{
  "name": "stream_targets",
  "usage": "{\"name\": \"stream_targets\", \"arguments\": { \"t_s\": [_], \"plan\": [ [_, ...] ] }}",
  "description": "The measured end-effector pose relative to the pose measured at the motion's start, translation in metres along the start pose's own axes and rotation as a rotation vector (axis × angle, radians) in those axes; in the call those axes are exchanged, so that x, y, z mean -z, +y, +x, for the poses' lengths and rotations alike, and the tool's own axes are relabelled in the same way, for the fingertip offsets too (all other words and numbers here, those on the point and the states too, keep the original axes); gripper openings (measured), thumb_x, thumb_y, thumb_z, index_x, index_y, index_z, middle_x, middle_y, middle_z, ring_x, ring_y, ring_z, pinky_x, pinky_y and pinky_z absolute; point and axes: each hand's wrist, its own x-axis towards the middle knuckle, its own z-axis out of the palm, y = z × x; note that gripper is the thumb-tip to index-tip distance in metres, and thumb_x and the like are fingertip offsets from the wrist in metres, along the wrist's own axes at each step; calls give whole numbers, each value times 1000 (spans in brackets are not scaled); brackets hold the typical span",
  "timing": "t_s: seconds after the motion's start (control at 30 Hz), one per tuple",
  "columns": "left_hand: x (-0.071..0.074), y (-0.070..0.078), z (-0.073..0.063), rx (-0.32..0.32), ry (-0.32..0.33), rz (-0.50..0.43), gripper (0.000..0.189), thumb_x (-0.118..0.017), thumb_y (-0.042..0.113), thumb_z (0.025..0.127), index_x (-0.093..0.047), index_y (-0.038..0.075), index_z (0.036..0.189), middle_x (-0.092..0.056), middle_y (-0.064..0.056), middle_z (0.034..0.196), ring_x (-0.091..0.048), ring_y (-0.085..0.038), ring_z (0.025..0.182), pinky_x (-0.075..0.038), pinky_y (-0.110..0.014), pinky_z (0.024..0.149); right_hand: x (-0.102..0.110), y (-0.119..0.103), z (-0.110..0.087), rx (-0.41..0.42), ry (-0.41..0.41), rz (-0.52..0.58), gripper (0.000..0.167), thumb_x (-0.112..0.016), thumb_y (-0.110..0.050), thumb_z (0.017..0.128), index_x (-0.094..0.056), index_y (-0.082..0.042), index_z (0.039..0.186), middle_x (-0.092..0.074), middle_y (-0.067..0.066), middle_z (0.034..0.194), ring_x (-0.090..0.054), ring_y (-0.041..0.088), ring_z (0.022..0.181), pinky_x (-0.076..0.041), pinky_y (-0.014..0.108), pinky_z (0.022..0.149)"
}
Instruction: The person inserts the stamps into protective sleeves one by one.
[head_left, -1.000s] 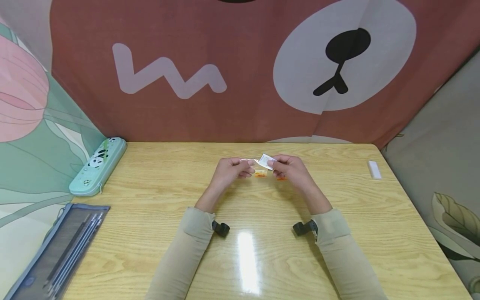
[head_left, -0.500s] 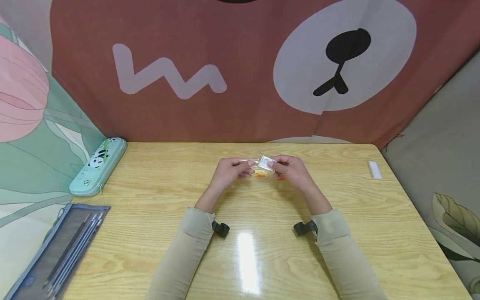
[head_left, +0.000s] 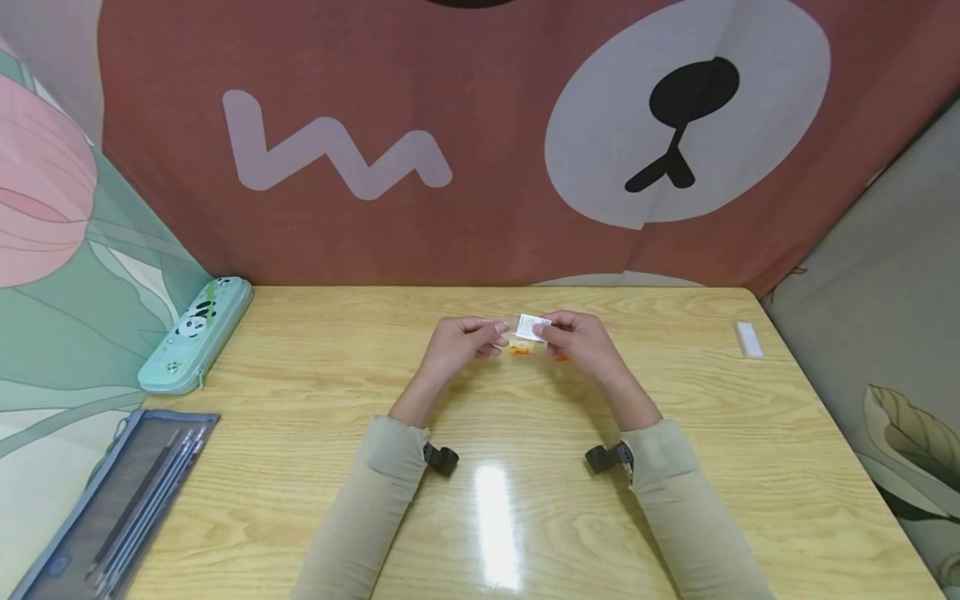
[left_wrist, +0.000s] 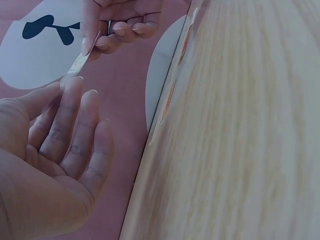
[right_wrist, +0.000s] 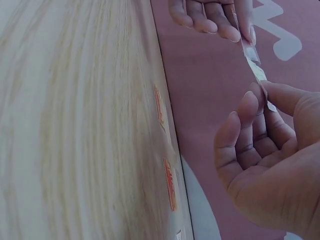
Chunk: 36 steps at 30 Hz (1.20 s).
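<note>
Above the far part of the wooden table, a small flat white packet point(head_left: 529, 326) with a see-through plastic end is stretched between both hands. My right hand point(head_left: 583, 337) pinches its white printed part between thumb and fingers. The clear end point(right_wrist: 251, 52) is pinched by my left hand point(head_left: 468, 336), whose other fingers are loosely bent, as the left wrist view shows. Below the hands lies a small orange-and-yellow printed piece point(head_left: 521, 348). A second orange piece point(right_wrist: 170, 185) lies close to it, partly covered by the right hand in the head view.
At the left stand a mint panda pencil case point(head_left: 197, 335) and, nearer, a blue-edged mesh pouch point(head_left: 146, 508) with several pencils inside. A white block point(head_left: 748, 340) lies at the far right. Printed cloth point(head_left: 375, 242) hangs right behind the table's back edge.
The white part of the packet has turned slightly, to sit more level in the right hand. Both hands keep nearly the same place, and the pieces on the table have not moved.
</note>
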Motion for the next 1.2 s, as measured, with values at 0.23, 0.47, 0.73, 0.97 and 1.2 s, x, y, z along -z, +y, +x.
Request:
{"name": "stream_targets", "arguments": {
  "t_s": [0.23, 0.47, 0.73, 0.97, 1.2],
  "plan": [
    [1, -2, -1, -22, 12, 1, 26, -75, 29, 94, -80, 5, 103, -80, -9, 85, -75, -15, 73, -64, -50, 85, 0, 0, -2, 1, -23, 14, 33, -68, -24, 98, -68, 3, 116, -64, 3, 78, -59, 11, 69, -54, 26, 65],
    [1, -1, -1, -8, 31, -16, 24, -73, 24, 95, -80, 4, 106, -79, -9, 83, -75, -14, 72, -63, -50, 86, 0, -1, -3, 4, -32, 48, 29, -67, -24, 99, -70, 0, 116, -64, 6, 85, -59, 14, 70, -53, 26, 64],
    [1, 0, 0, -13, 37, 10, 25, -73, 27, 95, -81, 3, 99, -79, -10, 81, -76, -15, 75, -63, -49, 86, 0, -3, -4, 7, -44, 42, 31, -68, -26, 99, -70, 1, 114, -63, -2, 83, -58, 13, 71, -53, 26, 66],
    [0, 0, 0, 0, 47, 7, 30, -73, 28, 95, -79, -2, 100, -79, -12, 81, -77, -15, 75, -63, -49, 88, 0, -3, -3, 1, -44, 40, 31, -68, -25, 98, -70, 2, 113, -63, 2, 84, -57, 11, 70, -51, 24, 64],
    [0, 0, 0, -2, 27, -5, 31, -74, 27, 94, -79, -3, 99, -79, -11, 83, -76, -15, 73, -63, -49, 87, 1, -2, -3, -1, -48, 58, 31, -67, -25, 99, -69, 1, 116, -63, 4, 83, -57, 12, 70, -51, 26, 64]
  ]
}}
